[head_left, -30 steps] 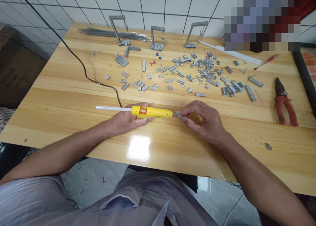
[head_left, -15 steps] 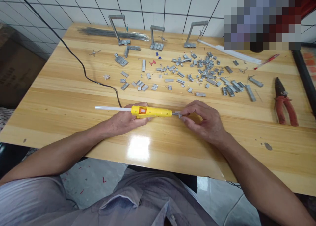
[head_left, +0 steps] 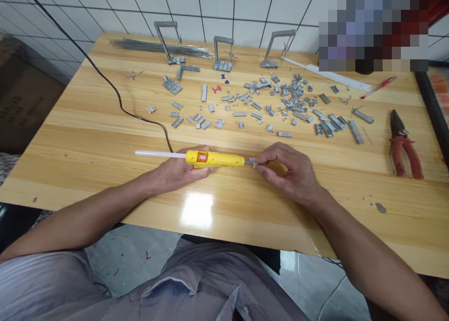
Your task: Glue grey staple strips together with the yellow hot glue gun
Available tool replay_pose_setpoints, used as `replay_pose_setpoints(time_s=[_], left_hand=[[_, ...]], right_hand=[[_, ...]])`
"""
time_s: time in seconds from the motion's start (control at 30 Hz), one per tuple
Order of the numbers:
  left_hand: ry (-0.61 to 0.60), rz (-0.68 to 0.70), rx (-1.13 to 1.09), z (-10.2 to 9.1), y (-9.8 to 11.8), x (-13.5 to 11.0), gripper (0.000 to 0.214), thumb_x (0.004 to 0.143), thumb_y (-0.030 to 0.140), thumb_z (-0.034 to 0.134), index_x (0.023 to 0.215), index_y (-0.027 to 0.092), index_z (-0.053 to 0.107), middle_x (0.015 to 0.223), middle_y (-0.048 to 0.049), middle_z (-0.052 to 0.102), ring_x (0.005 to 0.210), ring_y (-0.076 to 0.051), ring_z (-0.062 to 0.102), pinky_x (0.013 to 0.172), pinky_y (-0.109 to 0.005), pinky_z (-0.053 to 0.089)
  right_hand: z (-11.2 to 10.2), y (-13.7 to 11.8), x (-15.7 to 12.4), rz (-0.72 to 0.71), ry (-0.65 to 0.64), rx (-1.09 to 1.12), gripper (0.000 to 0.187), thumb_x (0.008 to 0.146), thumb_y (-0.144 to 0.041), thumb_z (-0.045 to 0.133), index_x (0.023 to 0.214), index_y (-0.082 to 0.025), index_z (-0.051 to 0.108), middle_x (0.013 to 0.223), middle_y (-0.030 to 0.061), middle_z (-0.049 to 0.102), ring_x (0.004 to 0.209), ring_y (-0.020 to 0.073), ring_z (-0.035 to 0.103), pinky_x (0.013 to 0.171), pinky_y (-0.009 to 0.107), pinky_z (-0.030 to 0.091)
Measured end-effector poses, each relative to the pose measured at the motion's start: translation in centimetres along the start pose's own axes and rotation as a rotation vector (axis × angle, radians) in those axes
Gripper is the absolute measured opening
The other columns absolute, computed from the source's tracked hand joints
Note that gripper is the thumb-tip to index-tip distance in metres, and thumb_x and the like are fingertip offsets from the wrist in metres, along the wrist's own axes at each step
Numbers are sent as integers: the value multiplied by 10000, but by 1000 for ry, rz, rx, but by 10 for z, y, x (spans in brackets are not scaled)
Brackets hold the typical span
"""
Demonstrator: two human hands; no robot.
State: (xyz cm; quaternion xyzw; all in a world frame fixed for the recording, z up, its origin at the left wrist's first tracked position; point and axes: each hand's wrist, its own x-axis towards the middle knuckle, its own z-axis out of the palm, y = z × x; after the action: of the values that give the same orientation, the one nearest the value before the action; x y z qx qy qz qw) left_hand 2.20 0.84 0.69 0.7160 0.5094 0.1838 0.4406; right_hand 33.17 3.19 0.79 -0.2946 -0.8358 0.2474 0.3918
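Note:
My left hand [head_left: 178,171] is wrapped round a yellow hot glue gun [head_left: 219,159], most of its handle hidden below. A whitish glue stick [head_left: 157,154] sticks out of the gun's rear toward the left. The metal nozzle points right and meets a small grey metal piece [head_left: 255,163]. That piece is pinched between the thumb and forefinger of my right hand [head_left: 293,171]. Nozzle and piece appear to touch. Both hands are over the front part of the wooden table [head_left: 105,171].
Many loose grey metal pieces [head_left: 296,94] lie beyond my hands. Several bent metal frames [head_left: 224,54] stand at the back by a bundle of wires [head_left: 140,45]. Red-handled pliers [head_left: 403,148] and a red pen [head_left: 379,87] lie right. A black cable [head_left: 119,96] crosses the left side.

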Motion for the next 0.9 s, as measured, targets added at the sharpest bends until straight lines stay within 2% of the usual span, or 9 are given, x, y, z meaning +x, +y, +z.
replay_pose_setpoints(time_s=[0.4, 0.9], left_hand=[[-9, -13, -26, 0, 2, -1, 214, 939, 404, 654, 904, 213, 564, 706, 51, 492, 614, -110, 465, 558, -234, 374], [-19, 22, -19, 0, 4, -1, 203, 937, 366, 648, 858, 213, 539, 693, 55, 497, 608, -104, 462, 564, -240, 369]], right_hand=[[1, 1, -1, 20, 2, 5, 26, 961, -235, 716, 955, -261, 712, 843, 13, 734, 756, 166, 683, 701, 320, 557], [1, 1, -1, -2, -1, 13, 64, 956, -197, 716, 973, -257, 702, 851, 11, 728, 762, 159, 682, 704, 315, 555]])
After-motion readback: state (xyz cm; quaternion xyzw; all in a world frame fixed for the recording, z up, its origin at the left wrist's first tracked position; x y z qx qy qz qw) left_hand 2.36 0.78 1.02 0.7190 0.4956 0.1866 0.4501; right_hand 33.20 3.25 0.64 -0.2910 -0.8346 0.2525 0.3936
